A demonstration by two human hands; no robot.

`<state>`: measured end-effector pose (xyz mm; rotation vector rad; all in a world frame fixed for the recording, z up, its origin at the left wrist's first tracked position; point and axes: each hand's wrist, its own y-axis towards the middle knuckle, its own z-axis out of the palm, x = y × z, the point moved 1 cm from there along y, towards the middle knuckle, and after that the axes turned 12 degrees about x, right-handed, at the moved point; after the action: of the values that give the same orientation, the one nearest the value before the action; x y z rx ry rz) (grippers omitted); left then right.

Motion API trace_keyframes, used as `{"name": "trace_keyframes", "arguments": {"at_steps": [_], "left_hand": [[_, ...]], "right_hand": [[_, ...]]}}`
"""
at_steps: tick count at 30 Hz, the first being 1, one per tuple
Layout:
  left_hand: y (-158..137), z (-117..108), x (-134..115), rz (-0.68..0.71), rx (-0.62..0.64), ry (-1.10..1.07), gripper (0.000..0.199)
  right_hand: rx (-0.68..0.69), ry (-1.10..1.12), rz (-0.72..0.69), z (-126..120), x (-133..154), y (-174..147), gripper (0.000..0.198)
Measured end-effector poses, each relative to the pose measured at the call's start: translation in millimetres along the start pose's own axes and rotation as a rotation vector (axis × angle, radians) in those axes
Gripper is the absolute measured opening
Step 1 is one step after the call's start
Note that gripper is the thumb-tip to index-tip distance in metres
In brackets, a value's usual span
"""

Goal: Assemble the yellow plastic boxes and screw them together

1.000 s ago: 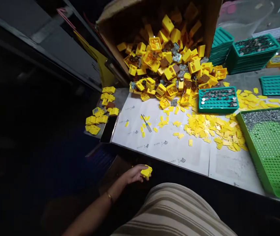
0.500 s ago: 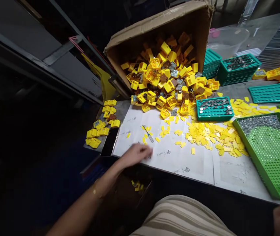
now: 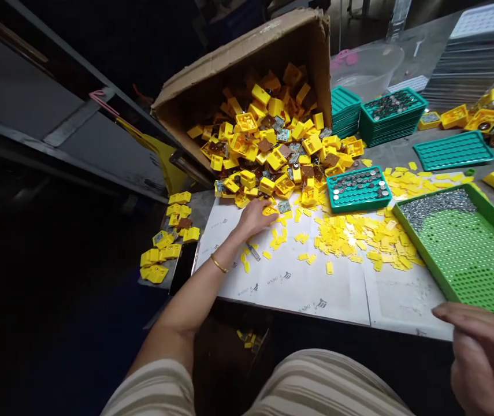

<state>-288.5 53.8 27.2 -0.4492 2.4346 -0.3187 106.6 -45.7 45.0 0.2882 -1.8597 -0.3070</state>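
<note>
My left hand (image 3: 254, 218) is at the front edge of a heap of yellow plastic housings (image 3: 247, 147), which spills from a tipped cardboard box (image 3: 238, 52). Its thumb and fingers curl around one yellow housing (image 3: 270, 210), partly covered by the hand. A small screwdriver (image 3: 253, 251) lies just below that wrist on the white sheet (image 3: 273, 289). At the lower right, my right hand (image 3: 483, 352) hovers by the near corner of the green perforated tray (image 3: 459, 254). Its index finger is stretched out, the others loosely bent, and I see nothing held in it.
Small yellow flat pieces (image 3: 351, 234) are strewn over the sheet. A teal tray (image 3: 359, 199) holds round metal parts; more teal trays (image 3: 392, 130) are stacked behind. Several yellow housings (image 3: 160, 254) sit at the left edge beside a dark phone (image 3: 185, 268). Small metal parts (image 3: 437, 205) fill the green tray's far end.
My left hand has moved from the table's front edge, forward to the heap, and closed around a housing. My right hand has come further into view, up towards the green tray.
</note>
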Motion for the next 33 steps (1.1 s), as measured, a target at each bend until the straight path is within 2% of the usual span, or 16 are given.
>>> {"name": "trace_keyframes", "arguments": {"at_steps": [3,5,7,9,12,14,16,18,20,22,24,26,28,30,33], "left_hand": [[-16.7,-11.0,2.7,-0.053,0.102,-0.183,0.054],[-29.2,-15.7,-0.1,-0.066,0.177,-0.302,0.053],[-42.1,-17.9,-6.8,-0.062,0.247,-0.457,0.052],[-54.9,-16.7,-16.2,-0.061,0.347,-0.739,0.049],[-71.2,-7.2,-32.6,-0.075,0.562,-1.131,0.045],[-78.2,4.3,-41.9,-0.075,0.692,-1.201,0.049],[-81.7,18.8,-48.6,-0.077,0.811,-1.215,0.055],[-82.7,33.9,-52.9,-0.081,0.912,-1.222,0.060],[-82.4,47.2,-56.2,-0.078,0.977,-1.221,0.063],[-82.3,57.9,-60.1,-0.058,1.003,-1.159,0.062],[-83.8,67.9,-65.5,0.018,0.999,-0.957,0.058],[-87.5,79.1,-71.7,0.170,0.892,-0.616,0.055],[-93.7,92.4,-77.2,0.343,0.713,-0.251,0.055],[-101.7,106.9,-79.9,0.472,0.577,0.008,0.053],[-112.1,122.9,-77.9,0.545,0.521,0.173,0.050]], "right_hand": [[0.083,0.069,-0.117,14.2,5.5,8.4,0.036],[0.183,0.149,-0.120,27.8,5.6,15.7,0.031],[0.313,0.277,0.004,46.8,3.4,24.6,0.021],[0.452,0.438,0.187,70.2,-0.1,34.6,0.020],[0.661,0.650,0.377,104.4,-5.9,49.7,0.050],[0.775,0.750,0.443,121.0,-10.0,57.2,0.067],[0.795,0.824,0.455,129.8,-13.7,61.1,0.075],[0.786,0.855,0.445,131.3,-17.3,60.4,0.074],[0.790,0.833,0.453,125.7,-22.1,56.3,0.061],[0.744,0.771,0.498,112.6,-29.2,51.0,0.047],[0.671,0.672,0.566,93.1,-38.6,46.8,0.043],[0.673,0.514,0.636,70.9,-48.3,44.3,0.039],[0.751,0.279,0.652,51.4,-55.9,43.4,0.028],[0.803,0.027,0.573,38.3,-59.7,43.4,0.019],[0.702,-0.247,0.350,30.5,-57.5,41.9,0.013]]}}
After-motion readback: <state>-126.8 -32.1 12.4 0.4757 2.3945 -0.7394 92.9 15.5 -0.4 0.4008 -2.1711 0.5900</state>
